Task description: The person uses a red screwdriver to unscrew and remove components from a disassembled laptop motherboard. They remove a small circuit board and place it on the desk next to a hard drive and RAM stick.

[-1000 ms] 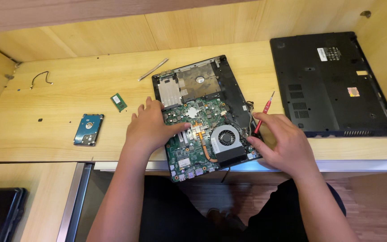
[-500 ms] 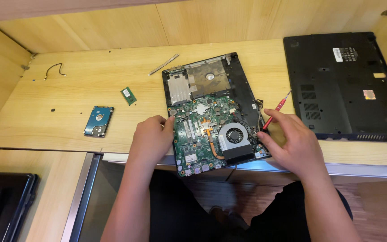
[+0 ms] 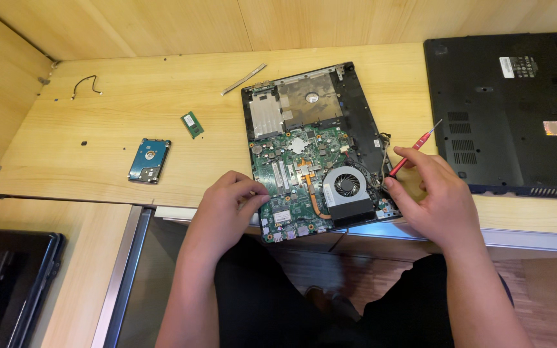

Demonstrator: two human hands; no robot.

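Note:
An opened laptop base (image 3: 317,145) lies on the wooden desk, its green circuit board and round cooling fan (image 3: 346,183) exposed. My left hand (image 3: 227,209) rests at the board's near left edge, fingertips touching the board. My right hand (image 3: 430,196) sits at the base's right side and holds a thin red-handled screwdriver (image 3: 414,148), tip pointing up and away. Its index finger touches the loose wires beside the fan.
A black laptop bottom cover (image 3: 507,109) lies at the right. A hard drive (image 3: 149,160), a green memory stick (image 3: 193,124), a metal strip (image 3: 243,79) and a small wire (image 3: 85,84) lie on the desk (image 3: 130,103). A dark screen panel (image 3: 4,283) sits lower left.
My left hand slid back from the middle of the board to its near left edge. My right hand stays beside the fan with the screwdriver. The camera view shifted.

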